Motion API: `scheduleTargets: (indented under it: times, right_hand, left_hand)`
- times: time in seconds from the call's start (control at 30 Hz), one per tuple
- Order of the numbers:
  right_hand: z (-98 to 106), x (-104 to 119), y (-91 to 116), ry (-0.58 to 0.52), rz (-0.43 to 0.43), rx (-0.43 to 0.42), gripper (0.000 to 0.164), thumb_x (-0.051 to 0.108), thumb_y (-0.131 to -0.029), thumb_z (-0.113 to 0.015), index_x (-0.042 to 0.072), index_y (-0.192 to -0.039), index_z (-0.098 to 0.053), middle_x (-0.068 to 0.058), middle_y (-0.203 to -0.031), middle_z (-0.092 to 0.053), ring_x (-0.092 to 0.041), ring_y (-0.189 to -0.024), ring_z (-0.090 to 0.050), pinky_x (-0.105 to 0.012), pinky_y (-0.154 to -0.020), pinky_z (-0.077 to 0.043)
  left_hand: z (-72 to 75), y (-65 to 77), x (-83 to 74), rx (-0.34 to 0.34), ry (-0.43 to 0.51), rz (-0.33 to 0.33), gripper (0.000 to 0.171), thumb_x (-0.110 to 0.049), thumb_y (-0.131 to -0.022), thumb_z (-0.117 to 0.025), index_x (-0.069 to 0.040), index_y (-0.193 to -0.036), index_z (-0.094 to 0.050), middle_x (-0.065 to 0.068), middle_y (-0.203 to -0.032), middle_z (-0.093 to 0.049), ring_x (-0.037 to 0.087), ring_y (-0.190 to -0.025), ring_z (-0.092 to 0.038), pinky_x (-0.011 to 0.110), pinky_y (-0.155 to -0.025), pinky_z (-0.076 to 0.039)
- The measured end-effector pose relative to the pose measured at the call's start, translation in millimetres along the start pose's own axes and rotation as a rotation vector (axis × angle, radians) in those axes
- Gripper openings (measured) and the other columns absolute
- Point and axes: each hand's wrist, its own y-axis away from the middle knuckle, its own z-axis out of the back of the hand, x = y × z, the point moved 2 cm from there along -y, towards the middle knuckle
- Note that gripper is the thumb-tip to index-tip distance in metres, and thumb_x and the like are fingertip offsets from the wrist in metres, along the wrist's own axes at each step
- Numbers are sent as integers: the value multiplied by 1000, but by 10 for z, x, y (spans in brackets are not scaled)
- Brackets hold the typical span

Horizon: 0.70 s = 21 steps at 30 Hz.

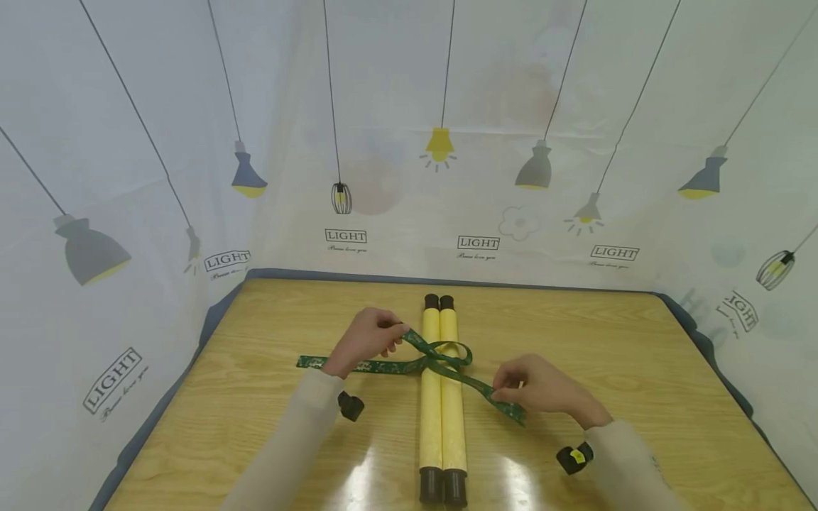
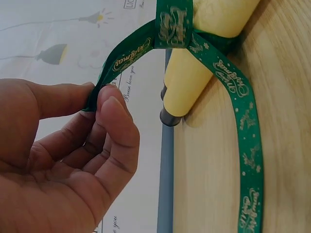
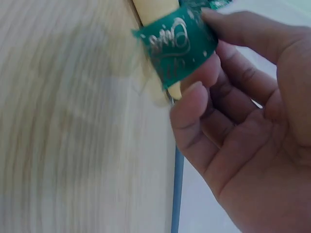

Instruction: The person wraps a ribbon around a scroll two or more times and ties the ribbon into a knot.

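Two yellow tubes [image 1: 431, 419] with dark end caps [image 1: 431, 485] lie side by side, lengthwise in front of me. A green ribbon [image 1: 383, 367] printed with pale lettering crosses them, with a small loop [image 1: 461, 348] standing at the crossing. Up and left of the crossing, my left hand [image 1: 373, 337] pinches one ribbon strand between thumb and index finger, as the left wrist view shows close up. Another tail [image 2: 249, 131] runs loose beneath that hand to the left. My right hand [image 1: 537, 383] pinches a strand on the right near its end [image 3: 172, 48], which pokes out past the fingertips.
The tubes rest on a wood-grain table [image 1: 268, 440] with a dark blue-grey edge [image 1: 447, 279]. Pale curtains [image 1: 396, 85] printed with lamps surround it at the back and both sides. Black devices [image 1: 351, 406] sit at both wrists.
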Motion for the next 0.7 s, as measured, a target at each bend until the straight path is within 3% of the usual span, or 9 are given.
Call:
scheduleTargets:
  times: [0.27,0.47,0.7]
  right_hand:
    - [89,-137,180,-53,22,67,12,26,-94,-67,16,-91,-71,4,-82,-68,-10,-70,-62,-29,-63,-53]
    - [73,-235,323,-72,-45,108,13,27,-94,-67,15,-91,-71,3,-80,-68,-8,-66,-57,-29,-62,-52]
    - [32,-352,415,-96,-85,158,13,23,-91,-70,10,-90,-70,1,-80,-69,-7,-66,-59,-25,-59,-51]
  left_hand:
    - [37,-52,181,5,10,19,22,-27,-99,-60,-9,-98,-72,25,-93,-66,37,-76,-63,39,-62,-56]
    - [55,-88,309,8,18,62,22,-27,-99,-60,-8,-98,-72,25,-93,-66,31,-71,-63,44,-64,-56]
    - [7,-133,431,7,16,99,22,-24,-99,-60,-5,-97,-72,22,-87,-67,25,-62,-60,37,-56,-53]
